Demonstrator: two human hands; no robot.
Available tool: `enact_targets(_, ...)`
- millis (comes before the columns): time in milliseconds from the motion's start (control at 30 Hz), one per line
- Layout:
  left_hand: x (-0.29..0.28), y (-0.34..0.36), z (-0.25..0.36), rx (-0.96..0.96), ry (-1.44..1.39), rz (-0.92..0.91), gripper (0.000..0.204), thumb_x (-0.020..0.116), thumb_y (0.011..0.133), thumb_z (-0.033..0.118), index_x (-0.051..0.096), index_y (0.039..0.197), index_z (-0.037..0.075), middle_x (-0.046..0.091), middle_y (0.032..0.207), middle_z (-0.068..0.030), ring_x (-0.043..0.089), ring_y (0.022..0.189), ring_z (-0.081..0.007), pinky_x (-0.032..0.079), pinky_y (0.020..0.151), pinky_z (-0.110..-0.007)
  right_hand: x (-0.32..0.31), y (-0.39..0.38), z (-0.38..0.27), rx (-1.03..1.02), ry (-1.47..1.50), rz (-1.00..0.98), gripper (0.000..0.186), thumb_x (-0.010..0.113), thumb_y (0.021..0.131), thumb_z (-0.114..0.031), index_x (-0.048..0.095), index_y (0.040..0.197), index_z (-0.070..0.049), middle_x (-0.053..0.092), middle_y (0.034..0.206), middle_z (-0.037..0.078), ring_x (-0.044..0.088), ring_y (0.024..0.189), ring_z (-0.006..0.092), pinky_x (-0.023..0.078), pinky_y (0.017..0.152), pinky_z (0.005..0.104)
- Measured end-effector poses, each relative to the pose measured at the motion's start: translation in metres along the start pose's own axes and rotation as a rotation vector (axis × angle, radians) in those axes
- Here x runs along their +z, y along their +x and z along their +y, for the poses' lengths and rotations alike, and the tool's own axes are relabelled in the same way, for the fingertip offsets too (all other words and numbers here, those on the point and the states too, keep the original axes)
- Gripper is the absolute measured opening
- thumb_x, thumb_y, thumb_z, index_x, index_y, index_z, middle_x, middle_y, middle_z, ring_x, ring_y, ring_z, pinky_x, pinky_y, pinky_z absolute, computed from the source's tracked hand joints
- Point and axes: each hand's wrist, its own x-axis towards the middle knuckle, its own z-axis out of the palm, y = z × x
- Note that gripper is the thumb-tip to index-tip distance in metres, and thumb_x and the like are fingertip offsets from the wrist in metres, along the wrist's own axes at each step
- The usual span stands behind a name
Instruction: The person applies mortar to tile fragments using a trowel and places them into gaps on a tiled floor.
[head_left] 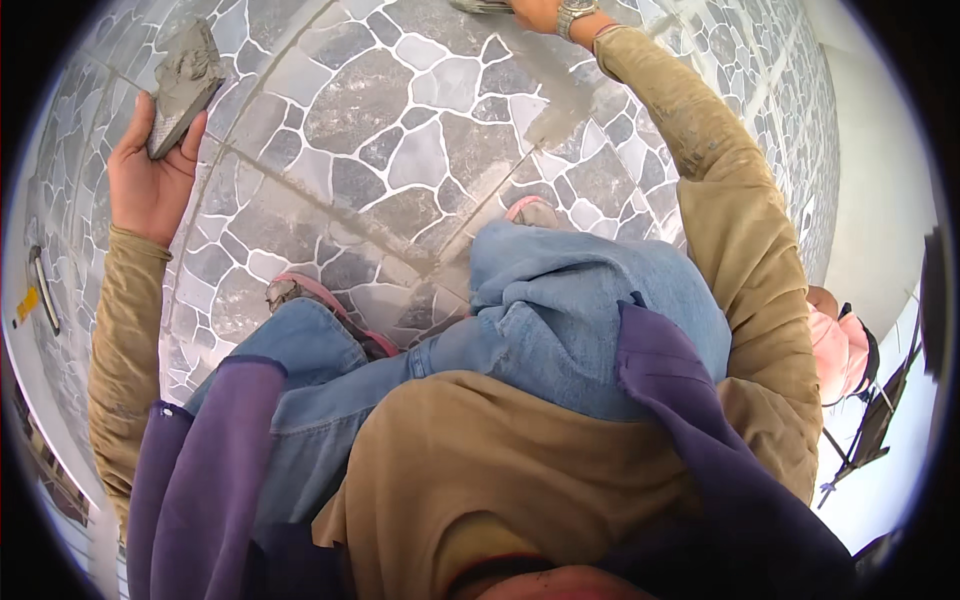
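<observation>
My left hand (pixel 150 190), at the upper left, grips a small flat board (pixel 178 130) heaped with wet grey mortar (pixel 188 62). At the top edge my right hand (pixel 543 14) is closed on a flat grey tool (pixel 482 5), mostly cut off by the picture's edge, low over the floor. Beneath both hands are stone-patterned tiles (pixel 390 120), crossed by straight joints (pixel 285 185) smeared with grey grout. A grey patch of smeared mortar (pixel 560 105) lies below my right wrist.
My shoes (pixel 300 290) rest on the tiles. At the far left lies a long tool (pixel 42 290) beside a small yellow object (pixel 26 306). Another person in pink (pixel 838 355) is at the right, near a pale strip (pixel 860 180) along the floor's edge and some dark bars (pixel 870 430).
</observation>
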Motion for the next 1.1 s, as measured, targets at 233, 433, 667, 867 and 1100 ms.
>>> enact_targets(233, 0.005, 0.004, 0.015, 0.039, 0.033, 0.018, 0.038, 0.046, 0.108, 0.025, 0.050, 0.131, -0.005, 0.059, 0.133, -0.0193, 0.064, 0.119, -0.0292, 0.060, 0.096, -0.041, 0.018, -0.111, 0.048, -0.087, -0.117, -0.201, 0.060, 0.061, 0.072, 0.002, 0.069, 0.127, -0.019, 0.072, 0.115, 0.007, 0.064, 0.105, 0.0293, 0.055, 0.088, 0.0417)
enact_targets(433, 0.010, -0.003, 0.024, 0.090, 0.087, 0.058, 0.038, 0.046, 0.108, 0.026, 0.051, 0.131, -0.004, 0.061, 0.131, -0.0181, 0.065, 0.117, -0.0285, 0.060, 0.095, -0.041, -0.012, 0.008, 0.006, 0.243, 0.043, 0.074, 0.043, 0.055, 0.079, -0.008, 0.071, 0.119, -0.017, 0.072, 0.094, 0.013, 0.065, 0.097, 0.0317, 0.056, 0.083, 0.0442)
enact_targets(667, 0.017, 0.000, 0.037, 0.141, 0.108, 0.088, 0.039, 0.046, 0.108, 0.028, 0.051, 0.129, -0.004, 0.062, 0.130, -0.0180, 0.065, 0.116, -0.0280, 0.061, 0.094, -0.041, 0.080, 0.105, -0.025, 0.271, 0.187, 0.291, 0.021, 0.056, 0.092, -0.021, 0.074, 0.101, -0.014, 0.072, 0.094, 0.019, 0.069, 0.090, 0.0376, 0.053, 0.082, 0.0493)
enact_targets(867, -0.012, -0.038, 0.049, 0.206, 0.054, 0.169, 0.037, 0.048, 0.107, 0.027, 0.052, 0.128, -0.004, 0.062, 0.129, -0.0172, 0.066, 0.115, -0.0280, 0.062, 0.093, -0.041, 0.011, 0.110, -0.086, 0.192, -0.066, -0.184, 0.039, 0.058, 0.083, -0.008, 0.068, 0.121, -0.014, 0.068, 0.123, 0.009, 0.059, 0.113, 0.0338, 0.057, 0.089, 0.0419)
enact_targets(1100, 0.010, -0.004, 0.035, 0.156, 0.059, 0.095, 0.038, 0.049, 0.107, 0.027, 0.051, 0.129, -0.004, 0.062, 0.129, -0.0176, 0.066, 0.115, -0.0281, 0.062, 0.092, -0.040, 0.064, 0.108, 0.046, -0.028, 0.190, 0.315, 0.021, 0.057, 0.094, -0.024, 0.075, 0.100, -0.014, 0.072, 0.097, 0.019, 0.069, 0.092, 0.0366, 0.053, 0.083, 0.0496)
